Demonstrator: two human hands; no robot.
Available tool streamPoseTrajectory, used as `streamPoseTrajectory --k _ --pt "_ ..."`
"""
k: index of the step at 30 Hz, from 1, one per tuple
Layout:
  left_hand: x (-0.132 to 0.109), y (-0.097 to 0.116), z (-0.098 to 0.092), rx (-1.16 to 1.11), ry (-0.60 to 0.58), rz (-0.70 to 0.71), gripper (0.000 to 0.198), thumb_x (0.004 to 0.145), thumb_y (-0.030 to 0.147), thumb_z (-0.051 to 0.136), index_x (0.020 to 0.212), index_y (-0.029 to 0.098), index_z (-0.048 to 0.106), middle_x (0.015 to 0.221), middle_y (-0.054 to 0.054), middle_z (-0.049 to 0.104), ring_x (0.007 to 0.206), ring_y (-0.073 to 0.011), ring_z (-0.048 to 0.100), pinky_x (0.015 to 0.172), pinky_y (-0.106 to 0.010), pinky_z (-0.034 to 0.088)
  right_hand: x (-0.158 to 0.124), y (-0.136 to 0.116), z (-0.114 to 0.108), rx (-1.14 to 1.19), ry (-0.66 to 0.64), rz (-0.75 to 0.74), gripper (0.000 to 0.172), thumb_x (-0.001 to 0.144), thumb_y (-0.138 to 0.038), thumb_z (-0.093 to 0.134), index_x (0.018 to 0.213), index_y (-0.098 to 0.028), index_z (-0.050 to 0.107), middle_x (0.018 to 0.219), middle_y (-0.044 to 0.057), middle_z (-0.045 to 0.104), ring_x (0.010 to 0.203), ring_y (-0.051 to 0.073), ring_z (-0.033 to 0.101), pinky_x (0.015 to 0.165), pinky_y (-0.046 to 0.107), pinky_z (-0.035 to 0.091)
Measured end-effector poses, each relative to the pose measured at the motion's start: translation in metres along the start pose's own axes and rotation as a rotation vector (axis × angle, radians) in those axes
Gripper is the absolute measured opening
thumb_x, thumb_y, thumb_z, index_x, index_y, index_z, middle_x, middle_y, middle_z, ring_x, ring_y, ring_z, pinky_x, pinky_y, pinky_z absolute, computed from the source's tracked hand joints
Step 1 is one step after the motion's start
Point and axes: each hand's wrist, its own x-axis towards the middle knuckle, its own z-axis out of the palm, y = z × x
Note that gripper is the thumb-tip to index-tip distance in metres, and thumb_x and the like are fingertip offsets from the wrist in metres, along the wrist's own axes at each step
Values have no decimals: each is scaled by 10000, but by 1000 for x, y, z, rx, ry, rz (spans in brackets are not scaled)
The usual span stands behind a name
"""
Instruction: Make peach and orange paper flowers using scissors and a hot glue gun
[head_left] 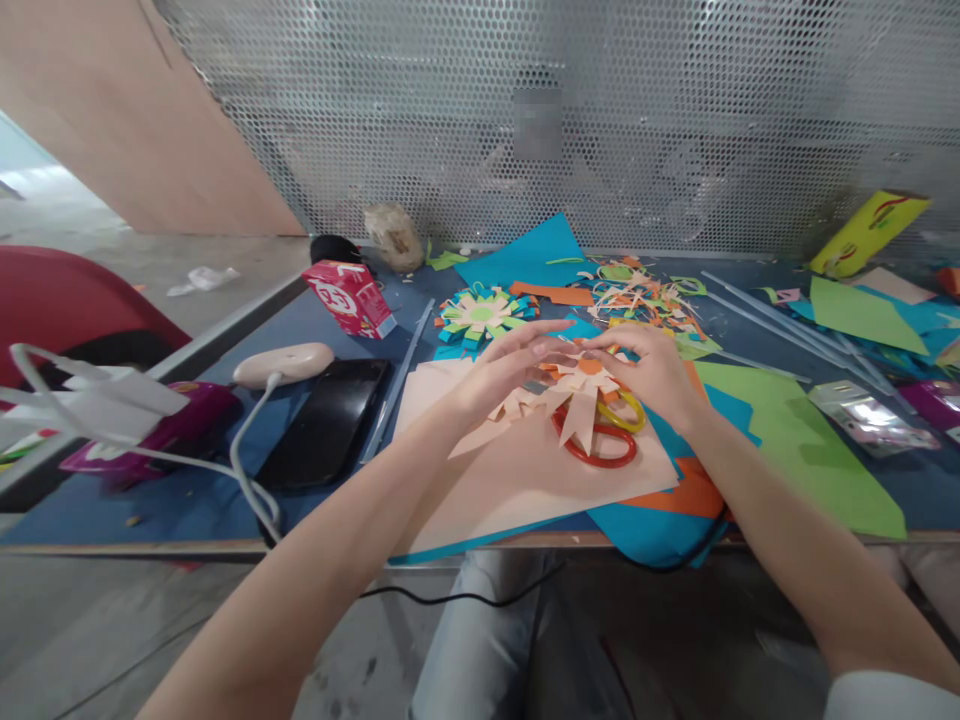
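Observation:
A peach paper flower [577, 395] with an orange round centre is between my two hands, above a stack of peach paper sheets [480, 490]. My left hand [517, 360] grips its far left side, fingers long and thumb pressed near them. On the other side, my right hand [649, 370] pinches the flower's edge with bent fingers. Beneath the flower lie scissors [611, 462] with red loop handles, beside a second pair with yellow handles [630, 412]; their blades are mostly hidden. A finished-looking blue, green and peach paper flower [482, 315] rests just beyond my left hand.
Paper scraps [645, 300] pile up behind my hands. Green paper [795, 440] lies to the right, near clear plastic sticks [795, 330]. On the left are a black phone [330, 425], a white cabled device [283, 364] and a pink box [349, 300]. A perforated metal panel [450, 130] borders the back.

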Motion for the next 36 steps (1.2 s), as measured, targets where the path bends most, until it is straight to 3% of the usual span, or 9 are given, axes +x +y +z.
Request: streamPoseTrajectory --k 10,17,23,26,29,36 --pt "-1 0 1 21 -21 6 449 797 391 583 1208 214 542 1137 -111 636 1039 -240 604 746 -315 473 -2 4 3 -172 51 -97 96 812 -267 610 786 -262 702 807 24 717 813 205 630 802 388 349" --pt "-3 1 5 208 9 158 485 763 297 612 1225 193 510 1009 -98 654 1022 -217 590 779 -300 454 -4 2 2 -219 63 -177 99 821 -270 590 797 -276 686 805 8 719 805 196 629 803 396 312" --pt "-8 3 0 725 -42 429 590 648 240 672 1216 205 516 1070 -105 661 1055 -266 562 939 -408 377 -3 2 2 -217 42 -199 94 813 -268 580 789 -276 670 792 -2 723 787 185 634 792 379 332" --pt "-7 5 -2 955 -47 505 466 636 266 664 1094 228 592 1112 -94 657 1111 -288 524 1006 -462 300 -2 0 0 -212 36 -173 100 806 -246 572 769 -264 662 773 -6 718 753 176 633 789 376 332" --pt "-5 9 -3 1036 -66 483 298 663 274 652 959 249 650 1082 -82 671 1118 -284 524 1023 -476 264 -1 -2 -3 -189 27 -131 106 792 -218 564 746 -247 655 756 1 710 722 174 624 772 370 345" --pt "-8 15 -3 1040 -127 348 173 734 278 608 897 281 664 1105 -44 682 1194 -278 486 1073 -501 165 1 -2 -5 -113 70 -100 99 743 -186 556 708 -242 630 716 3 689 709 176 621 680 303 445"
